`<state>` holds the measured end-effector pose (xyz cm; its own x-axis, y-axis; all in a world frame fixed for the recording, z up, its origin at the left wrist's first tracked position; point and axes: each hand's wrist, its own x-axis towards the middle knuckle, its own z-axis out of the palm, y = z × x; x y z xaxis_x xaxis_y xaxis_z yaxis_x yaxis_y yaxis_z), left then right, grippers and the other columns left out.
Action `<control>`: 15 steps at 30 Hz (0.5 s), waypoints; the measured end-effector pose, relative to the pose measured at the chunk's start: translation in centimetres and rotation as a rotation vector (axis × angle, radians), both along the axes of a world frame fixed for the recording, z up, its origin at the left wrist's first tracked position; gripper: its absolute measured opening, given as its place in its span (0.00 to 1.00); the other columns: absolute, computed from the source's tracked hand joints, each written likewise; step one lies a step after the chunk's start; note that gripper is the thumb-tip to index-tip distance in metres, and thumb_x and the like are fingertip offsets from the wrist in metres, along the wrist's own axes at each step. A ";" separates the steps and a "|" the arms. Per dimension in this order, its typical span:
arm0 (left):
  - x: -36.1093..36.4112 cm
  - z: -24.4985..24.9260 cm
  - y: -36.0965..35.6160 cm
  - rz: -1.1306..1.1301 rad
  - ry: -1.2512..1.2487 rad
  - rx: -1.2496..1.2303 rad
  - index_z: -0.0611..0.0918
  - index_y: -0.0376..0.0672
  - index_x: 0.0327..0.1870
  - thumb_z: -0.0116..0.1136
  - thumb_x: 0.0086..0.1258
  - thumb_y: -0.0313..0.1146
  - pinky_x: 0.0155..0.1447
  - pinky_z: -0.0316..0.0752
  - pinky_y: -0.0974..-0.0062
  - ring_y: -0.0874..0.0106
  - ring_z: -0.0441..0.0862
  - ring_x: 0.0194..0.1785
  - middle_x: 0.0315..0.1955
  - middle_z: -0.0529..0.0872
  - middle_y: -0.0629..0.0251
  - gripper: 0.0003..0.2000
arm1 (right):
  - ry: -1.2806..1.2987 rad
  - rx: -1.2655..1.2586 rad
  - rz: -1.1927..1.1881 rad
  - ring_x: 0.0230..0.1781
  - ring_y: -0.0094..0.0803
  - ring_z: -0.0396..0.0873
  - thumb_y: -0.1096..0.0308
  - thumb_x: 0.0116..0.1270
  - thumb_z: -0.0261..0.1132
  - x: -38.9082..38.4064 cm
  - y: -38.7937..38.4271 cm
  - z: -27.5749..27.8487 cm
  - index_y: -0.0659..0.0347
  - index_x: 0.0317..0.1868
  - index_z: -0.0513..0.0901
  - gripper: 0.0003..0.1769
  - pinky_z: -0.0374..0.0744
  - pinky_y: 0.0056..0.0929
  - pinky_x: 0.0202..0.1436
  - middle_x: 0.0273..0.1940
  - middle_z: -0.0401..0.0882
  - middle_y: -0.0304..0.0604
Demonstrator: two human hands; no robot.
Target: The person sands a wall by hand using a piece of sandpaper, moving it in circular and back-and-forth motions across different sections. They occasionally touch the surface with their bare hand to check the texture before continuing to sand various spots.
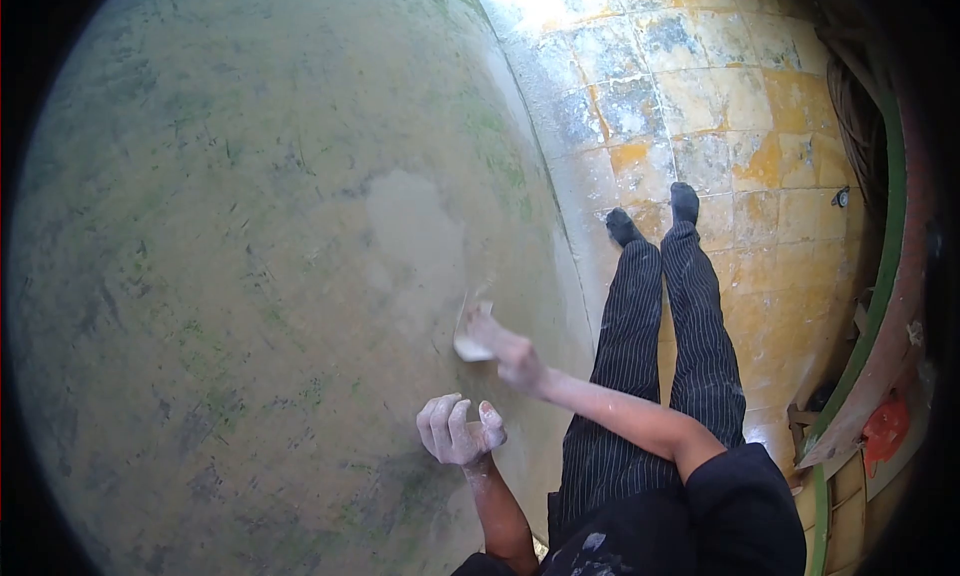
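My right hand (505, 351) is closed on a pale, flat piece (470, 348) that lies against the greenish-grey wall (250, 226). Motion blurs both, so I cannot make out exactly what the piece is. Just nearer to me, my left hand (458, 431) hovers beside the wall with loosely bent fingers and the thumb apart. Nothing shows in it, though the palm side is partly hidden. White dust coats both hands. A lighter, smoother patch (415, 226) marks the wall beyond my right hand.
The wall meets a worn yellow tiled floor (700, 96) where my socked feet (684, 201) stand. Along the right runs a curved green edge (885, 226), with coiled cable (852, 116) and a red object (884, 431) near it. A small round item (841, 197) lies on the tiles.
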<state>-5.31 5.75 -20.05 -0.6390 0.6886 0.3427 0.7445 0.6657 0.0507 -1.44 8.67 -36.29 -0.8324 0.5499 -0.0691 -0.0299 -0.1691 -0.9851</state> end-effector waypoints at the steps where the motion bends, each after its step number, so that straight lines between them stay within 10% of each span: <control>1: 0.0 -0.1 -0.1 0.004 0.003 0.000 0.79 0.39 0.25 0.62 0.56 0.35 0.35 0.78 0.65 0.60 0.79 0.31 0.27 0.82 0.61 0.09 | 0.058 0.017 0.046 0.73 0.51 0.67 0.91 0.53 0.51 0.2 0.4 1.1 0.71 0.66 0.75 0.35 0.66 0.43 0.77 0.68 0.72 0.59; 10: 0.2 0.0 0.0 0.009 0.010 -0.018 0.79 0.39 0.25 0.62 0.56 0.35 0.35 0.77 0.64 0.59 0.79 0.31 0.27 0.82 0.61 0.08 | 0.152 0.081 -0.231 0.73 0.52 0.65 0.94 0.47 0.51 -14.6 8.7 2.5 0.62 0.67 0.77 0.43 0.67 0.42 0.76 0.69 0.70 0.60; 15: 0.1 -0.1 0.1 0.004 0.010 -0.015 0.79 0.39 0.25 0.61 0.56 0.34 0.35 0.77 0.65 0.60 0.79 0.31 0.28 0.82 0.61 0.08 | 0.094 -0.045 -0.095 0.73 0.55 0.64 0.93 0.51 0.49 -6.6 3.9 3.6 0.52 0.68 0.77 0.44 0.65 0.43 0.77 0.69 0.70 0.59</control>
